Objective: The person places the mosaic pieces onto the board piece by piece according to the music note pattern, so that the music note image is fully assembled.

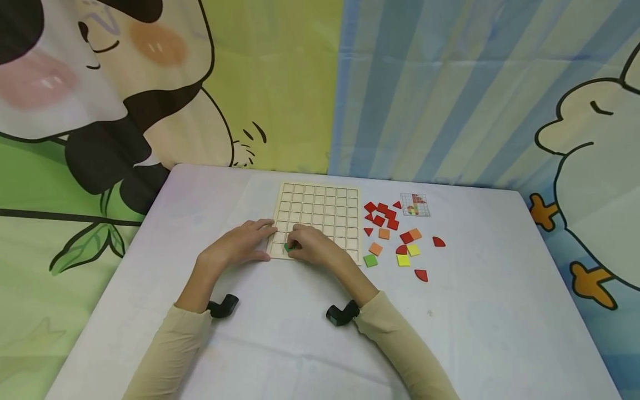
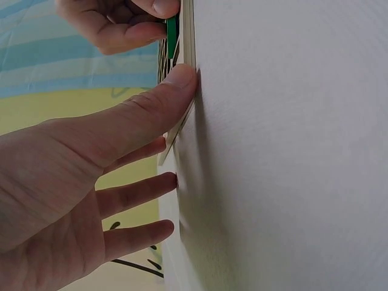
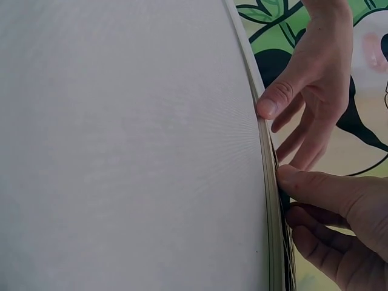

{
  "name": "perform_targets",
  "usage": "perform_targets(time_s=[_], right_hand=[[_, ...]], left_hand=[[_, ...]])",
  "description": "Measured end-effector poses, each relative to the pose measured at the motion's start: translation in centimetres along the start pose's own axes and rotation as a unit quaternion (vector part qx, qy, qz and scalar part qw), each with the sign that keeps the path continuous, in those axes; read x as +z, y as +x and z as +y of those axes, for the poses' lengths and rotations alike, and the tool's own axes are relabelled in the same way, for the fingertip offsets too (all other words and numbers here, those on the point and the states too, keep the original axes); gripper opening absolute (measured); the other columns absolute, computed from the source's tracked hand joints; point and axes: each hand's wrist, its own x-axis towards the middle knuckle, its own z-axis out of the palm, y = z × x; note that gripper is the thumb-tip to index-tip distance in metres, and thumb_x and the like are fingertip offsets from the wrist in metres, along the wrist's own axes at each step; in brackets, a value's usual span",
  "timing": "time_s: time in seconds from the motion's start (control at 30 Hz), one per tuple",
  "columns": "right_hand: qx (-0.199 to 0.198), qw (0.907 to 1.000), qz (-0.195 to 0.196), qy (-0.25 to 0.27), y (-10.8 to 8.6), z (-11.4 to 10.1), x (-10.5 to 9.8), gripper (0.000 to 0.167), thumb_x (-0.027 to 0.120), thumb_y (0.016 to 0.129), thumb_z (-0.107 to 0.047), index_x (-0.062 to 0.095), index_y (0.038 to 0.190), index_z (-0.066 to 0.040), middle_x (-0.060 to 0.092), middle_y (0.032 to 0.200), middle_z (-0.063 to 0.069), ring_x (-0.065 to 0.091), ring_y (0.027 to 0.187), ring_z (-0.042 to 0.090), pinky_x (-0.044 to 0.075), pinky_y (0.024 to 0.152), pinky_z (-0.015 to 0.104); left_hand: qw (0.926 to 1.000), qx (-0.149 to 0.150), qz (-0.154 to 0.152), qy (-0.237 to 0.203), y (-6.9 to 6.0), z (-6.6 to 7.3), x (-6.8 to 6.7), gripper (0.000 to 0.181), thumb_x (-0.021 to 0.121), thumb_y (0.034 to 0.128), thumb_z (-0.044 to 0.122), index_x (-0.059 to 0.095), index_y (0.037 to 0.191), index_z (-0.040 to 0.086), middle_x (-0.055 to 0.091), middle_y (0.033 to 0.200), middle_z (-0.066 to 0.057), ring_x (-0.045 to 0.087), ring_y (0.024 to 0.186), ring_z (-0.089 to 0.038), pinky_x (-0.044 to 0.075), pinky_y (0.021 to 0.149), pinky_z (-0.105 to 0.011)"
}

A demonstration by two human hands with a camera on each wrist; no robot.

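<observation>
A pale wooden grid board (image 1: 320, 208) lies on the white table. My right hand (image 1: 315, 245) pinches a green tile (image 1: 287, 248) over the board's near left cells; in the left wrist view that green tile (image 2: 172, 37) stands on edge between thumb and fingers. The tile's full shape is hidden by the fingers. At the board's left side rests my left hand (image 1: 242, 242), thumb on the near left corner and fingers spread, fairly straight, along the edge. It holds no piece. In the right wrist view, the left hand's thumb (image 3: 268, 108) touches the board's edge.
Right of the board lie several red pieces (image 1: 382, 208), orange squares (image 1: 384, 234), yellow squares (image 1: 403, 260), a green square (image 1: 370, 260) and red quarter-circles (image 1: 421, 275). A pattern card (image 1: 423, 205) lies behind them. A printed curtain (image 1: 280, 83) hangs behind the table.
</observation>
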Motion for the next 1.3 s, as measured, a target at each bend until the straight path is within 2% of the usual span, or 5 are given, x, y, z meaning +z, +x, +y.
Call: perform_targets(time_s=[0.33,0.83,1.03,1.17,1.3], right_hand=[[0.021,0.9983,0.016,-0.053,0.1,0.0,0.0,0.017,0.074,0.086,-0.024,0.071,0.077,-0.010,0.060,0.086,0.000,0.050,0.072,0.008,0.042,0.064,0.018],[0.008,0.9951,0.006,-0.098,-0.4,-1.1,-0.3,0.008,0.070,0.089,-0.016,0.078,0.088,-0.015,0.069,0.101,-0.002,0.062,0.095,0.014,0.053,0.080,0.024],[-0.001,0.9952,-0.025,-0.094,-1.2,-1.4,-1.9,0.024,0.067,0.092,-0.021,0.073,0.114,-0.012,0.066,0.121,0.002,0.059,0.114,0.018,0.053,0.091,0.031],[0.000,0.9972,0.019,-0.072,-3.0,-2.4,-4.8,0.034,0.066,0.093,-0.024,0.066,0.124,-0.011,0.065,0.126,0.003,0.058,0.120,0.019,0.051,0.098,0.034],[-0.035,0.9900,0.121,-0.063,-6.1,-3.6,-8.2,0.029,0.069,0.090,-0.023,0.070,0.117,-0.011,0.070,0.116,0.003,0.064,0.112,0.018,0.054,0.094,0.034]], left_hand=[[0.9999,-0.008,-0.006,-0.002,0.0,-0.1,-0.1,0.073,0.075,0.0832,0.034,0.045,0.145,0.009,0.037,0.155,-0.011,0.041,0.138,-0.034,0.042,0.107,-0.051],[1.0000,-0.001,-0.005,-0.001,0.0,-0.1,0.0,0.072,0.075,0.0834,0.033,0.045,0.144,0.008,0.037,0.155,-0.012,0.041,0.137,-0.035,0.044,0.105,-0.051],[0.9999,-0.007,-0.008,-0.006,0.1,0.0,-0.1,0.072,0.074,0.0839,0.034,0.045,0.145,0.009,0.037,0.155,-0.011,0.040,0.138,-0.035,0.042,0.106,-0.052],[0.9997,-0.016,-0.015,-0.009,0.2,0.0,0.0,0.073,0.074,0.0844,0.034,0.043,0.147,0.011,0.035,0.156,-0.010,0.037,0.140,-0.034,0.040,0.109,-0.053],[0.9997,-0.016,-0.017,-0.009,0.2,0.0,0.0,0.073,0.074,0.0844,0.034,0.043,0.147,0.011,0.035,0.156,-0.010,0.037,0.140,-0.034,0.039,0.110,-0.052]])
